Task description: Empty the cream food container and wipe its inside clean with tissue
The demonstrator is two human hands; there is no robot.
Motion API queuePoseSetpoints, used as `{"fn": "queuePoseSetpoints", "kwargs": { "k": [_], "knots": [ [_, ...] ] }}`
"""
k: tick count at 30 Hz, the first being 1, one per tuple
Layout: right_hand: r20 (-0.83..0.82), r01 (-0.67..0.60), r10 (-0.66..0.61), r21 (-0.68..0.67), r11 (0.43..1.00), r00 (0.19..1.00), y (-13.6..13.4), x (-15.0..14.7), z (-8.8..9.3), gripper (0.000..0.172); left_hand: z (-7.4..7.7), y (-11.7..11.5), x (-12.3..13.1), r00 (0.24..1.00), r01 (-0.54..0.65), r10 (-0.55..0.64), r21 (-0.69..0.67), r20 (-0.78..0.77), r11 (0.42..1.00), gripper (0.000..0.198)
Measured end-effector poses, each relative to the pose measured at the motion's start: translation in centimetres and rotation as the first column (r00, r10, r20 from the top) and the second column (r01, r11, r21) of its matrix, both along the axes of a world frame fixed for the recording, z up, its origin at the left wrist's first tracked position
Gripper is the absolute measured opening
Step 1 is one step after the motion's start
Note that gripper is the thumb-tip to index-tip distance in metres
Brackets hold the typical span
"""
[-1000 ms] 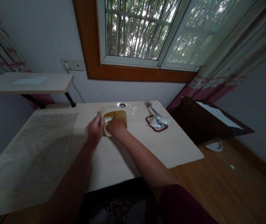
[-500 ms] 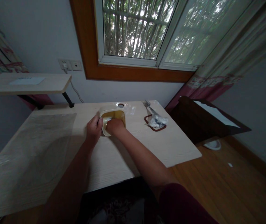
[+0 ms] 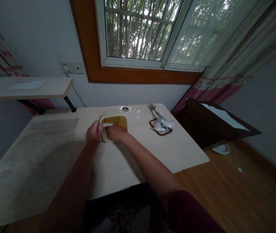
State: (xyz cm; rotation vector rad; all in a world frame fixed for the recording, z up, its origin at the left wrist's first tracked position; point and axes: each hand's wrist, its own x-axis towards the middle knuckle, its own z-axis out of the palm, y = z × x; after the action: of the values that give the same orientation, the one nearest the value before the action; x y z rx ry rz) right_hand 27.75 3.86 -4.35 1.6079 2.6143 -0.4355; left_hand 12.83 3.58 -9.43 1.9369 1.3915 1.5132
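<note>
A square container (image 3: 122,120) with a pale rim and a yellowish-brown inside stands tilted on the pale table (image 3: 138,152). My left hand (image 3: 94,133) grips its left edge, fingers closed around the rim. Inside the container is my right hand (image 3: 114,132), its fingers bent and closed near something white (image 3: 108,124), perhaps a cloth or tissue. The fingertips are partly hidden, so what they pinch cannot be made out.
On the right of the table lie a brown frame-like ring (image 3: 161,134), a crumpled plastic bag (image 3: 163,124) and a fork (image 3: 151,107). A clear sheet (image 3: 46,155) covers the left side. A raised shelf (image 3: 28,87) stands back left.
The container and both hands have shifted slightly to the left. My right hand has moved left inside the container, and more of the white thing shows.
</note>
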Motion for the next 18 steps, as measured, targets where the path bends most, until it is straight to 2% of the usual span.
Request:
{"fn": "queuePoseSetpoints", "kwargs": {
  "k": [7,11,18],
  "knots": [
    [-0.17,0.016,-0.01,0.034,0.999,0.985,-3.4,0.7,0.6,0.038,-0.5,0.1,-0.1,0.999,-0.046,0.046,0.009,0.02,0.999,0.021],
    [-0.174,0.045,-0.033,0.069,0.997,0.984,-5.5,0.7,1.2,0.037,-0.3,0.0,0.0,0.996,-0.077,0.077,0.008,0.044,0.997,0.025],
    [-0.261,0.109,-0.079,0.1,0.989,0.962,-5.2,0.2,1.1,0.031,0.3,-0.1,0.0,0.994,-0.075,0.075,-0.004,0.078,0.997,0.029]
  ]
}}
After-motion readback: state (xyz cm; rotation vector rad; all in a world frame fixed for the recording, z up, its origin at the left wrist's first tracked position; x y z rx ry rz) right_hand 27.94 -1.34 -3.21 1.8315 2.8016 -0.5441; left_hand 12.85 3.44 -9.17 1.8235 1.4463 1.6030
